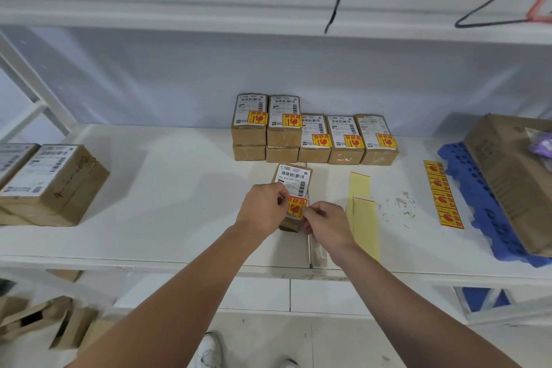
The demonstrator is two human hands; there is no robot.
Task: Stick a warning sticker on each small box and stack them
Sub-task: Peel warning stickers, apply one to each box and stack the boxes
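Note:
A small brown box (294, 176) with a white shipping label lies on the white shelf (179, 188) in front of me. A yellow and red warning sticker (297, 207) sits over its near end. My left hand (264, 206) pinches the sticker's left edge and my right hand (327, 225) pinches its right edge. Behind it stands a row of small boxes (313, 134) that carry stickers; the two left piles are two boxes high. A strip of unused stickers (443, 194) lies to the right.
Two empty yellow backing strips (363, 209) lie right of my hands, with paper scraps beside them. A big carton (513, 170) rests on a blue tray (478, 212) at the right. Larger labelled boxes (50, 182) sit at the left. Cardboard lies on the floor below.

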